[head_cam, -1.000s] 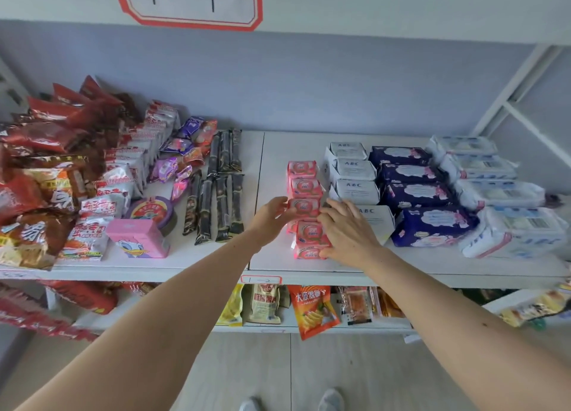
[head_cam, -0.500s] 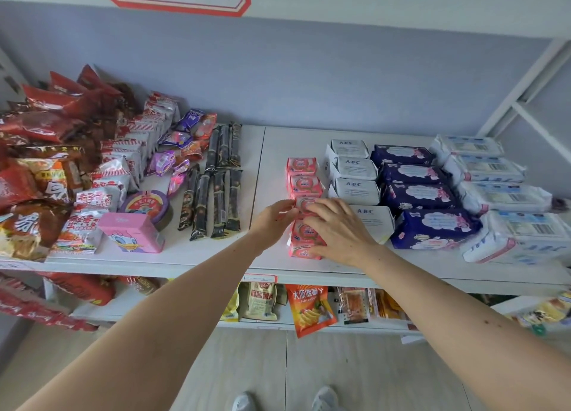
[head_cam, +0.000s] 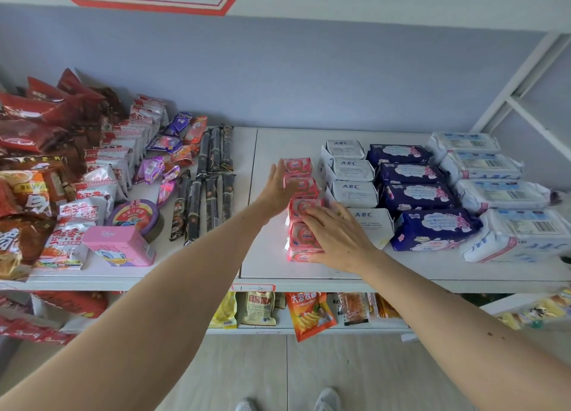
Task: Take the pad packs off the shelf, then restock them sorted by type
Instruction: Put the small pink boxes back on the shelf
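Pad packs stand in four front-to-back rows on the white shelf (head_cam: 272, 265): small pink packs (head_cam: 304, 208), white ABC packs (head_cam: 352, 169), dark blue packs (head_cam: 414, 194) and large white-and-blue packs (head_cam: 494, 191). My left hand (head_cam: 279, 186) lies flat, fingers together, against the left side of the pink row, farther back. My right hand (head_cam: 340, 240) rests palm down, fingers spread, over the nearest pink packs and against their right side. Neither hand grips a pack.
Left of the pink row stand dark wrapped bars (head_cam: 213, 188), purple candy bags (head_cam: 160, 169), a pink box (head_cam: 119, 245), a round tin (head_cam: 134, 217) and red snack bags (head_cam: 34, 138). A lower shelf holds hanging snack packets (head_cam: 310, 313). A white frame (head_cam: 522, 79) rises at right.
My left hand has slid away from me along the pink row's left side. My right hand stays on the near pink packs, its fingers now spread.
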